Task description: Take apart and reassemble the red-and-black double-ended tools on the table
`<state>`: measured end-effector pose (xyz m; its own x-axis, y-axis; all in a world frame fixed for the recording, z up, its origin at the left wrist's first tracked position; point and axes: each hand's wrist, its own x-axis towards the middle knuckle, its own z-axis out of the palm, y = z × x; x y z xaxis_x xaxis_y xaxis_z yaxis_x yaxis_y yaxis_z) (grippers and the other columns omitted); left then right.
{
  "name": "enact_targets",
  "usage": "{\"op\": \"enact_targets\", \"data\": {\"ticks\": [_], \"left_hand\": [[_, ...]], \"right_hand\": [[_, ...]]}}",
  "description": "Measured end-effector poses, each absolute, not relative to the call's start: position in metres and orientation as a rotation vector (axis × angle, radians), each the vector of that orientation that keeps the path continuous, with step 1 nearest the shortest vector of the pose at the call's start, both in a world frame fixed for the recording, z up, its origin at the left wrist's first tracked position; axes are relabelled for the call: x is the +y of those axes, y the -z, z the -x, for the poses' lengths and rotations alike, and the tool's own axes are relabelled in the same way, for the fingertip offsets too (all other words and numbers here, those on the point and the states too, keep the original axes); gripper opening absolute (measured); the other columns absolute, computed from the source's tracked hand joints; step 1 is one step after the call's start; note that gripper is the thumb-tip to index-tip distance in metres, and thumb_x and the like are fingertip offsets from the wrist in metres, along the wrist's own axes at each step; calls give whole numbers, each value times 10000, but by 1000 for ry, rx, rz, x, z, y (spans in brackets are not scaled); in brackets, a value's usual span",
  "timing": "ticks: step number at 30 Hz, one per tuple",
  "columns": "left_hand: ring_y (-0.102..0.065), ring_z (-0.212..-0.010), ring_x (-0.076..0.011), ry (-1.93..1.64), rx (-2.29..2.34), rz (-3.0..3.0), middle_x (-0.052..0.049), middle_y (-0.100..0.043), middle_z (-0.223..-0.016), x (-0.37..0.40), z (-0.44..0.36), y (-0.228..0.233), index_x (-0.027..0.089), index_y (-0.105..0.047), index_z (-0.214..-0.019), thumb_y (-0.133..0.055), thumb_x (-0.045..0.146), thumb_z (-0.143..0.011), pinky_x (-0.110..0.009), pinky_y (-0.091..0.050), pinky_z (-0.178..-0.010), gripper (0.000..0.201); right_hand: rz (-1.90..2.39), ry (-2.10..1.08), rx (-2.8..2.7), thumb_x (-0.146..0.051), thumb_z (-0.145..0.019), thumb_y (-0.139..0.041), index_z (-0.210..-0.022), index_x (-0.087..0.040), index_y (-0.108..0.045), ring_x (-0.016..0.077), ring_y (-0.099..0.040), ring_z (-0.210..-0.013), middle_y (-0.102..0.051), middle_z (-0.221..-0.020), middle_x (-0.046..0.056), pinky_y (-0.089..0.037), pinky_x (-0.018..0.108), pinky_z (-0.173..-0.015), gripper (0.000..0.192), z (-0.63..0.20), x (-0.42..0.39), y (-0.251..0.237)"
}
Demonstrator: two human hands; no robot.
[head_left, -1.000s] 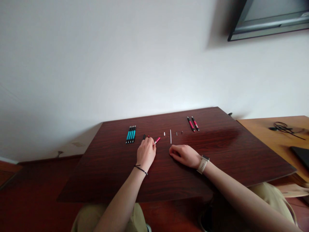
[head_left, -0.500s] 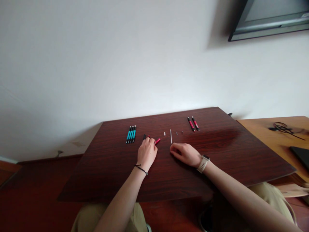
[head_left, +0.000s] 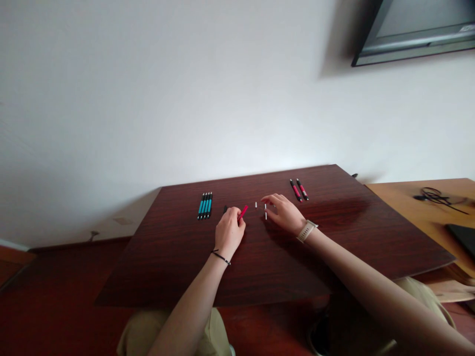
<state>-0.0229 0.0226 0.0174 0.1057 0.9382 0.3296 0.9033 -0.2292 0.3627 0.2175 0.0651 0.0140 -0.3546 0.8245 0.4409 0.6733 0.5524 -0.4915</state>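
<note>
Fingers of the left hand (head_left: 229, 231) are closed on a red barrel (head_left: 243, 212), which pokes out past the fingertips, tilted up and away, just over the middle of the table (head_left: 159, 262). Big change is the right hand (head_left: 285, 212): half a second ago it's curled up on the wood, now it's up over the white refill (head_left: 265, 215) with thumb and index well apart. So I'd say the work has switched from one hand parked to both in play. Can't tell if it's touching the refill, and the tiny bits right of it are mostly blocked now. No box or tray that I can spot; the barrel's the closest thing to a container, and what's inside it doesn't show. Small white piece (head_left: 256, 205) sits between the hands, a black part (head_left: 224, 209) peeks out behind the left one. Further out, four teal pens (head_left: 205, 205) left, two red pens (head_left: 296, 190) right.
</note>
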Motion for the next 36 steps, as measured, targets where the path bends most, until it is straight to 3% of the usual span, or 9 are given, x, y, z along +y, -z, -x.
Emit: {"op": "enact_targets", "data": {"ticks": [7,14,20,29,36], "left_hand": [[-679,-952,-197,-824,1880,-2261,-33,-698,-1053,22,23,-17,247,-576,-1021,-613,137,-967,-289,-502,-787,128],[-675,-920,-197,-832,1799,-2316,-30,-683,-1013,22,23,-15,244,-571,-997,-609,120,-964,-296,-508,-778,134],[-670,-890,-189,-876,1693,-2354,-23,-665,-981,23,22,-15,239,-563,-983,-600,87,-949,-301,-526,-790,160],[-671,-957,-204,-885,1481,-2480,-34,-667,-1015,19,15,-17,242,-601,-1063,-608,98,-964,-324,-559,-864,175],[-672,-1024,-216,-923,1446,-2502,-46,-674,-1064,19,15,-19,251,-635,-1120,-594,95,-981,-349,-573,-925,213]], "right_hand": [[1306,-309,-2178,-206,-911,-745,-1445,-214,-547,298,-660,-1145,-774,-1187,83,-495,432,-1025,570,-195,98,0],[1363,-323,-2189,-149,-941,-706,-1415,-229,-581,249,-715,-1008,-806,-1013,40,-522,356,-920,497,-186,103,0],[1271,-420,-2091,-158,-940,-663,-1390,-262,-593,198,-750,-882,-789,-981,7,-552,284,-798,468,-196,80,-4],[1104,-631,-1936,-135,-882,-637,-1395,-278,-587,172,-755,-862,-747,-1020,9,-605,290,-829,535,-217,50,-8],[1046,-599,-1927,-172,-919,-645,-1370,-273,-602,181,-748,-856,-754,-985,10,-610,310,-844,464,-216,48,-12]]}}
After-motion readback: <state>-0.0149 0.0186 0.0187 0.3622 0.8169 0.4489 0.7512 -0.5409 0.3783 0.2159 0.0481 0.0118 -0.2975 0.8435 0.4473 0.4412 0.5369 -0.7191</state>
